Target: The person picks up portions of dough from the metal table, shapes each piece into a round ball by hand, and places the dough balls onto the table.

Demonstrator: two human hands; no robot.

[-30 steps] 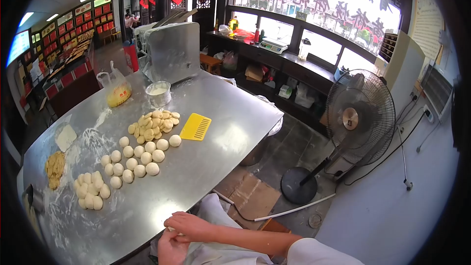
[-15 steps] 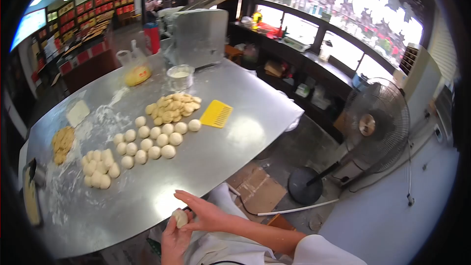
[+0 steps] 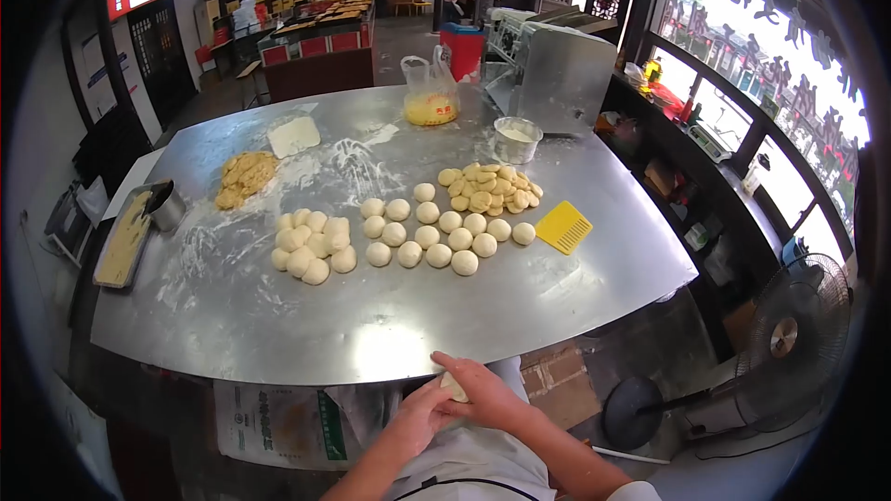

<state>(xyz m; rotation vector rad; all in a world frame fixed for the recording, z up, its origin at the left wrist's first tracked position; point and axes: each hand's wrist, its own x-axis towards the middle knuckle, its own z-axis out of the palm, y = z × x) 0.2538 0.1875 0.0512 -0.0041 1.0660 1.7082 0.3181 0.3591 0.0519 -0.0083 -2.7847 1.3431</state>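
Note:
Just off the table's near edge, my left hand (image 3: 422, 419) cups a small pale piece of dough (image 3: 453, 387), its fingers closed round it. My right hand (image 3: 484, 393) presses on the same dough from the other side, thumb and palm against it, fingertips toward the table. Much of the dough is hidden between the hands. Farther up the table lie rows of round dough balls (image 3: 427, 237) and, left of them, a cluster of stacked dough pieces (image 3: 314, 246). Behind the rows is a heap of yellowish filling lumps (image 3: 489, 187).
A yellow scraper (image 3: 563, 227) lies right of the balls on the metal table (image 3: 251, 325). Behind are a metal bowl (image 3: 517, 141), a plastic bag (image 3: 432, 102) and a brown mass (image 3: 246, 179). A tray (image 3: 121, 246) sits at left; a fan (image 3: 784, 334) stands at right.
The view has swung left, so the table sits more squarely ahead. My hands have drawn closer together round the dough, covering more of it.

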